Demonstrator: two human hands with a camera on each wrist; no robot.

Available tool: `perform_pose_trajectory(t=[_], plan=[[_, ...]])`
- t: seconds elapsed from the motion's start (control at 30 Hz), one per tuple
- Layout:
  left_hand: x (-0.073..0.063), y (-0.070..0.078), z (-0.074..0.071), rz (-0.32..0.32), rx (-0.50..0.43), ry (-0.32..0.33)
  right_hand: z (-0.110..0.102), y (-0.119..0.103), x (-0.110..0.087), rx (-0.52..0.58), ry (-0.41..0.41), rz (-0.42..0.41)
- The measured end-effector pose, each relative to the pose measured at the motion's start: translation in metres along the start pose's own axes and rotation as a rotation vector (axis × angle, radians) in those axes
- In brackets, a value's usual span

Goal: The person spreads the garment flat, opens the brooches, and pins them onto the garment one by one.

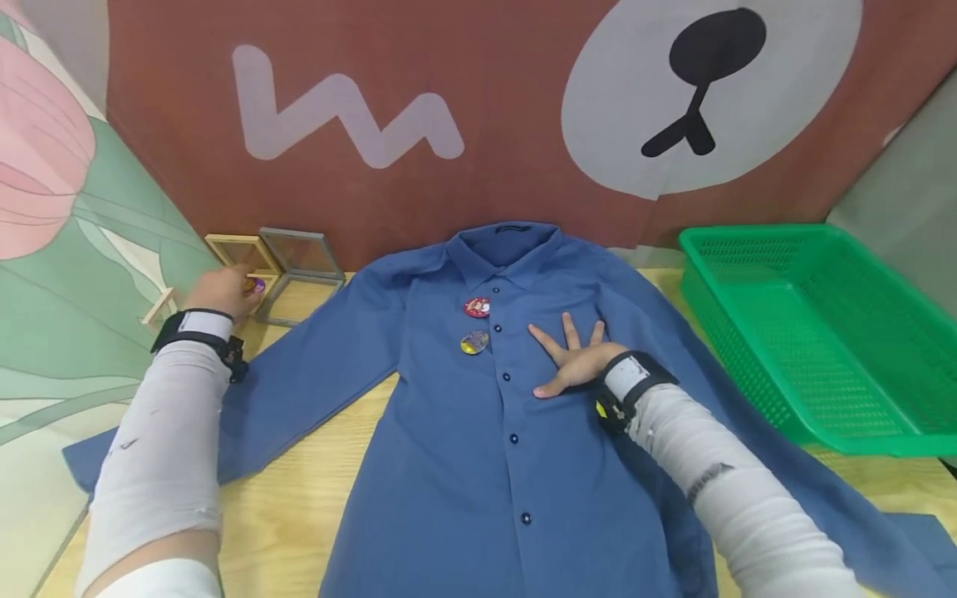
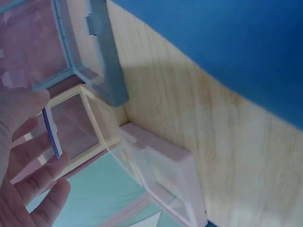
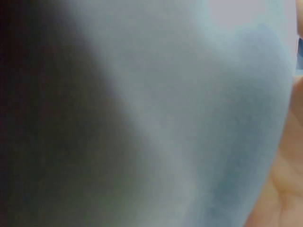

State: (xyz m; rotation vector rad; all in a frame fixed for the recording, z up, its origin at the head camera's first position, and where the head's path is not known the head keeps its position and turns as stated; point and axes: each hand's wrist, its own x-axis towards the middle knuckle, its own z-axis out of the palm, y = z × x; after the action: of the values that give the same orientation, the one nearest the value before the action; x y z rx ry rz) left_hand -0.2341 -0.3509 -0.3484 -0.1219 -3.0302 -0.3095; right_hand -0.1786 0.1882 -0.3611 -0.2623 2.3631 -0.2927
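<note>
A blue button-up shirt (image 1: 456,465) lies spread with its collar toward the wall. Two round badges sit on its chest beside the button row, a red one (image 1: 477,307) above a yellow-and-purple one (image 1: 474,342). My right hand (image 1: 576,364) rests on the chest right of the buttons, fingers spread. At the far left, my left hand (image 1: 220,292) pinches a purple-edged button badge (image 2: 52,132) between thumb and fingers, in front of an open cream display case (image 1: 247,252). In the left wrist view the badge shows nearly edge-on.
A grey display case (image 1: 299,253) stands open beside the cream one, near the shirt's sleeve. A pale pink case (image 2: 165,175) stands on its other side. On the right, a green plastic basket (image 1: 755,365) borders the other sleeve. Pale blurred material covers most of the right wrist view.
</note>
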Motion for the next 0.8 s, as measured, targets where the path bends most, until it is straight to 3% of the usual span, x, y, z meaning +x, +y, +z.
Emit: perform_pose_trajectory(t=[0.13,0.37,0.57,0.8], plan=[[-0.006,0.005,-0.006,0.03,-0.016,0.027,-0.003,0.002,0.001,-0.029,0.021,-0.01],[-0.023,0.024,-0.017,0.081,-0.097,0.147,0.005,0.008,0.011,-0.034,0.019,-0.008],[-0.043,0.055,-0.024,0.143,-0.107,0.183,0.006,0.016,0.027,-0.052,0.035,-0.001],[-0.067,0.104,-0.035,0.29,-0.145,0.212,0.004,0.018,0.027,-0.041,0.04,0.017]])
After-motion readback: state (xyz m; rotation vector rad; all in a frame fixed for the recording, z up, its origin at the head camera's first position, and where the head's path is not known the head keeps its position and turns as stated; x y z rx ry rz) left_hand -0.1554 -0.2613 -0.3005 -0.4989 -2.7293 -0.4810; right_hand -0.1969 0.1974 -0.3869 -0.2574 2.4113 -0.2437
